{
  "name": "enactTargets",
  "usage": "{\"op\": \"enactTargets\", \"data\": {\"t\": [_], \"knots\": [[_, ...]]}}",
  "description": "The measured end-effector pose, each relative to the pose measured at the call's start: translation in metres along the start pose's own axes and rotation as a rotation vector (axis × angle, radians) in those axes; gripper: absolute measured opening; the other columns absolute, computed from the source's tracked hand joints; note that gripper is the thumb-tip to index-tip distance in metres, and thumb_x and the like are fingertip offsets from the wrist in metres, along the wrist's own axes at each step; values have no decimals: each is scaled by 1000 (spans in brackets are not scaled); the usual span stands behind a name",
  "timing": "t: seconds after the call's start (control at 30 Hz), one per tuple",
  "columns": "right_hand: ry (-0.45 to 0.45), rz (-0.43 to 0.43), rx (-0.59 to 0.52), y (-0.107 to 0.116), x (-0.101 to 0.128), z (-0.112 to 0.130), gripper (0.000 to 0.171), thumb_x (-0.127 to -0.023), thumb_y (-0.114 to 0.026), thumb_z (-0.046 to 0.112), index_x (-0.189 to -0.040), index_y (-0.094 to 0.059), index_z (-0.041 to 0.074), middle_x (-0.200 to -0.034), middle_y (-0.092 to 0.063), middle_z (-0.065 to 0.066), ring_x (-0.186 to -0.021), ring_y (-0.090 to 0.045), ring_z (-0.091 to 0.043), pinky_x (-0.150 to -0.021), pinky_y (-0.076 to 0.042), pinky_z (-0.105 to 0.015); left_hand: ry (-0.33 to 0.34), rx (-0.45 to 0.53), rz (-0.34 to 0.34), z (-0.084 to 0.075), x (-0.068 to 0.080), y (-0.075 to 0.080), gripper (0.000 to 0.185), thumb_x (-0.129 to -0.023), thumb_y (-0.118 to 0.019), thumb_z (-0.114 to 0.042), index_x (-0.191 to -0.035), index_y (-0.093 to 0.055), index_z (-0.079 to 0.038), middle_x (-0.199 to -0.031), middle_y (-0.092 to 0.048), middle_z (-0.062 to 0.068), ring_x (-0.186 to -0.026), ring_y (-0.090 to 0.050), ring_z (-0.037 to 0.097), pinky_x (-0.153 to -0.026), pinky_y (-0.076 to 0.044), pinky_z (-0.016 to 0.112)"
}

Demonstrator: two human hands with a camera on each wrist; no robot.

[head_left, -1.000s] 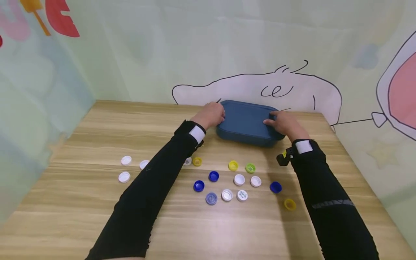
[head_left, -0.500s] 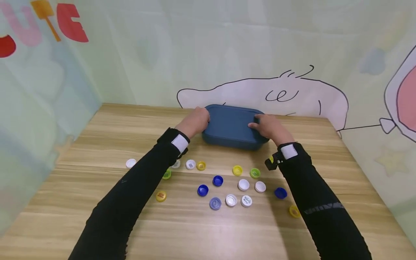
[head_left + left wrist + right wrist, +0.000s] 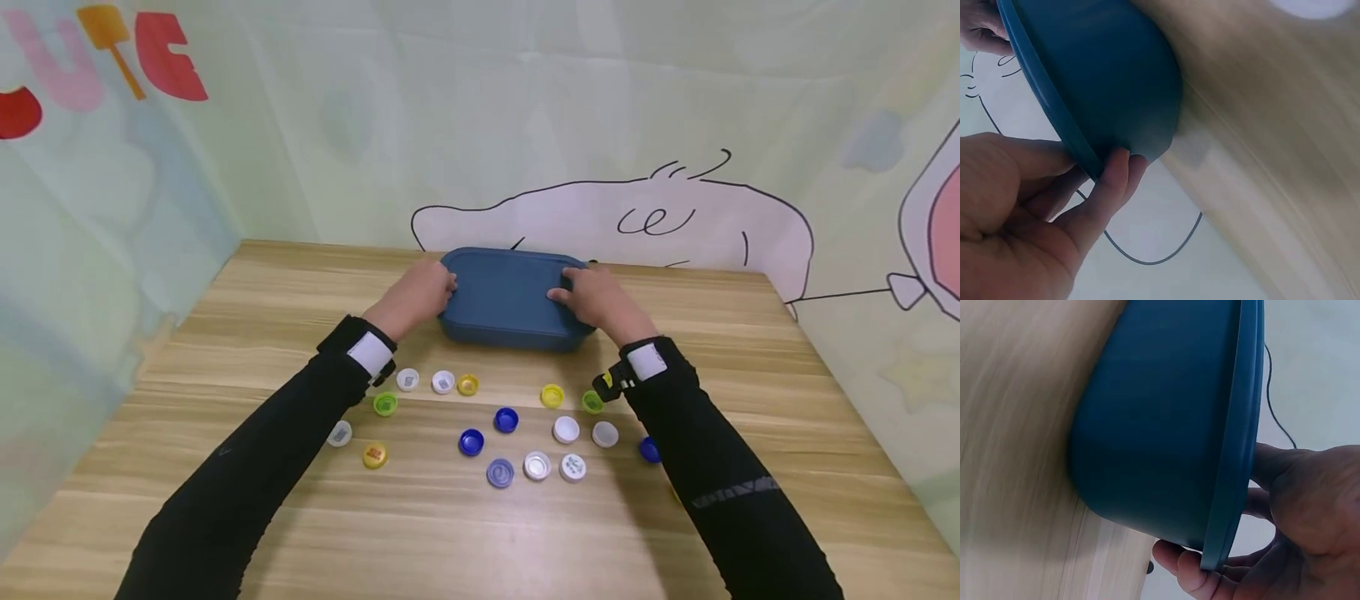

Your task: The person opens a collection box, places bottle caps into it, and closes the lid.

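A dark blue rounded rectangular box with its lid on stands near the back of the table. My left hand holds its left end; in the left wrist view, the fingers curl under the lid's rim against the box wall. At the opposite end my right hand grips the box, thumb on the lid. Fingertips hook beneath the rim in the right wrist view. What lies inside is hidden by the lid.
Several bottle caps lie scattered before the box: blue, white, yellow and green. My sleeves cover part of the wooden table. A printed cloth backdrop rises behind it.
Both hands have shifted the blue box leftward along the back of the table, keeping their hold on its ends. The caps stay where they were; the head view has turned slightly.
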State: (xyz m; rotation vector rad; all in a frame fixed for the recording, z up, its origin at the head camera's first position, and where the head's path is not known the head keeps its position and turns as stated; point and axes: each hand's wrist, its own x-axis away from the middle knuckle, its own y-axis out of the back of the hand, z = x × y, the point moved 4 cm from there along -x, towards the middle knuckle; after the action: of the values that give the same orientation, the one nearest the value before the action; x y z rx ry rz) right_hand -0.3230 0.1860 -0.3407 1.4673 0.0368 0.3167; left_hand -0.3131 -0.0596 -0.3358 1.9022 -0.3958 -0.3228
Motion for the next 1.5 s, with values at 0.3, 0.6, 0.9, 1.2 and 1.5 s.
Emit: {"op": "enactTargets", "data": {"t": [0.3, 0.6, 0.9, 1.2, 1.5], "knots": [[15, -19, -21, -4, 7, 13, 62, -111, -47, 36, -155, -36, -7, -151, -43, -34, -139, -39, -53, -114, -34, -59, -19, -2, -53, 6, 19, 1, 26, -106, -51, -1, -120, -70, 12, -122, -68, 24, -112, -69, 31, -81, -56, 35], [7, -10, -26, -10, 20, 16, 62, -111, -46, 36, -155, -36, -6, -148, -42, -39, -131, -45, -53, -103, -46, -59, -72, 7, -77, 5, 32, -3, 23, -103, -55, 3, -120, -70, 11, -122, -68, 26, -118, -66, 35, -91, -56, 39], [3, -54, -6, -9, 25, 16, 60, -110, -50, 38, -154, -42, -2, -148, -45, -37, -134, -46, -51, -102, -46, -62, -102, -229, -76, -9, 39, -8, 21, -100, -60, 2, -115, -72, 11, -121, -70, 25, -108, -71, 35, -90, -57, 41], [254, -352, 59, -20, 50, 37, 31, -103, -63, 16, -128, -70, -1, -131, -63, -27, -122, -58, -48, -97, -48, -62, -229, -296, -188, -11, 40, -13, 17, -93, -67, 7, -106, -77, 6, -115, -73, 20, -109, -68, 35, -93, -56, 42], [465, -288, 130, -33, 85, 60, 46, -101, -67, 38, -135, -67, 6, -136, -62, -22, -125, -58, -42, -97, -50, -59, -309, -158, 0, -15, 53, -22, 50, -102, -66, -42, -131, -69, -2, -141, -60, 20, -134, -55, 35, -109, -44, 46]]}}
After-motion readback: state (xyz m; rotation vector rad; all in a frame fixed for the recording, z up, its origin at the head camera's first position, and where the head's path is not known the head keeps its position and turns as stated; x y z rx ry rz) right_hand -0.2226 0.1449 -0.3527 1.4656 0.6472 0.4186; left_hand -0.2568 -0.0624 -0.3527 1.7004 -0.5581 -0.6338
